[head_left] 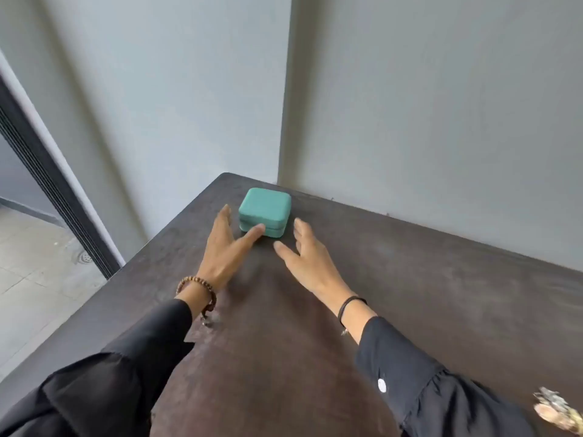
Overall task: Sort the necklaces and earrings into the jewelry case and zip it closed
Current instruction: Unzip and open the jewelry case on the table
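Observation:
A small teal jewelry case (pixel 265 209) with rounded corners lies closed near the far corner of the dark brown table (pixel 441 310). My left hand (pixel 227 247) reaches toward it with straight, spread fingers; its thumb tip touches the case's front edge and the fingers lie along its left side. My right hand (pixel 306 257) is open just right of the case's front, fingers spread, apart from it. A blurred heap of jewelry (pixel 558 411) sits at the table's near right edge.
Grey walls (pixel 410 105) meet in a corner right behind the case. The table's left edge drops to a tiled floor (pixel 38 279) with a drain, beside a dark sliding-door frame (pixel 47 184).

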`<act>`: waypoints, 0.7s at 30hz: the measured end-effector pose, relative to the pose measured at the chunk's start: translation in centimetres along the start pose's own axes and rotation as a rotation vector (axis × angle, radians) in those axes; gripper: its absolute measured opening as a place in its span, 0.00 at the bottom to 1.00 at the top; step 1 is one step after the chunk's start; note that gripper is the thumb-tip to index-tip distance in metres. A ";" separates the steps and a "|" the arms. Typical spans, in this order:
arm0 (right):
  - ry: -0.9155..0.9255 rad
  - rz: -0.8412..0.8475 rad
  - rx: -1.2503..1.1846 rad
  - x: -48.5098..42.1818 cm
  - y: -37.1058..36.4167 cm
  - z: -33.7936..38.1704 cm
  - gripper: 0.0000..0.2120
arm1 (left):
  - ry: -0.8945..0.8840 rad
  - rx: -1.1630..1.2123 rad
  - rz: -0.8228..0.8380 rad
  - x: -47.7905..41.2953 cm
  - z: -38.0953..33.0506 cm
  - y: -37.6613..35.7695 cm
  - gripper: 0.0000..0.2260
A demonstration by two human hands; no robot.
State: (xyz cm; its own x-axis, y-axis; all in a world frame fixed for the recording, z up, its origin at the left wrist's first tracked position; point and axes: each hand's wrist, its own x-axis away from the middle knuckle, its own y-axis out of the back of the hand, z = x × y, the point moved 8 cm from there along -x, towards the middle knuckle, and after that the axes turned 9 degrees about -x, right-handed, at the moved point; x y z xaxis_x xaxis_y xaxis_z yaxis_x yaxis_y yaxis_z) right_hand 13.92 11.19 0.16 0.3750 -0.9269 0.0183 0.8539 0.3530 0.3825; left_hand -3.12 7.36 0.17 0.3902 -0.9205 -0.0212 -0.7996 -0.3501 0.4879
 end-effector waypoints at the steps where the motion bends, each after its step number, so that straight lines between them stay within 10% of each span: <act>1: 0.013 -0.011 -0.030 -0.6 -0.4 -0.2 0.38 | 0.009 0.065 -0.027 -0.5 0.7 -0.1 0.41; 7: 0.088 -0.072 0.035 -3.4 -1.7 -0.4 0.37 | -0.055 0.027 -0.126 -2.0 1.0 -0.3 0.18; 21: 0.050 -0.155 -0.048 0.0 -1.1 -0.8 0.32 | -0.052 -0.019 -0.150 2.3 -0.1 0.0 0.14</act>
State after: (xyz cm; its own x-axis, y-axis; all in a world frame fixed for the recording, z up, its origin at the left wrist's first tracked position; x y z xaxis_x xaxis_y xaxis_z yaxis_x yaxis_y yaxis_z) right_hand 13.29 10.87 -0.95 0.2539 -0.9636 -0.0842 0.9187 0.2130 0.3324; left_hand -2.20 5.27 0.21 0.4800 -0.8660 -0.1403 -0.7251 -0.4816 0.4922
